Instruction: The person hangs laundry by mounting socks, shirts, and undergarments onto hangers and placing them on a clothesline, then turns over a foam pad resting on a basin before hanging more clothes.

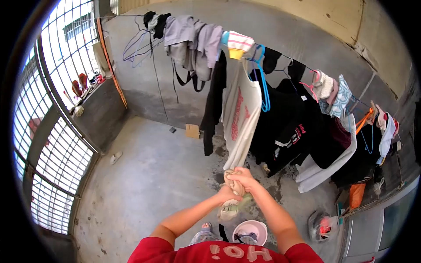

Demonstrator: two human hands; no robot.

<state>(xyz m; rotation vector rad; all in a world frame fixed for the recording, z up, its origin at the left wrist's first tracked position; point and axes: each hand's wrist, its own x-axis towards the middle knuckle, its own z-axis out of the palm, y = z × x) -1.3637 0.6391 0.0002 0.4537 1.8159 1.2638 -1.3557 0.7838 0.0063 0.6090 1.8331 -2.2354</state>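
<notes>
A twisted beige cloth (229, 211), its exact kind unclear, is bunched between my two hands. My left hand (226, 193) is wrapped round its lower part, and a loose end hangs below. Just above and to the right, my right hand (243, 179) grips the upper part. Directly beyond my hands hangs a long white cloth (242, 114) with red print; I cannot tell whether it touches the bundle. A pink basin (262, 231) with dark and grey clothes in it stands on the floor near my feet.
A clothesline along the wall carries grey garments (188, 37), black clothes (280, 118), blue hangers (264, 83) and small socks. Barred windows (57, 166) are on the left. On the floor lie a cardboard piece (192, 131), a slipper (115, 157) and a plastic bag (322, 225).
</notes>
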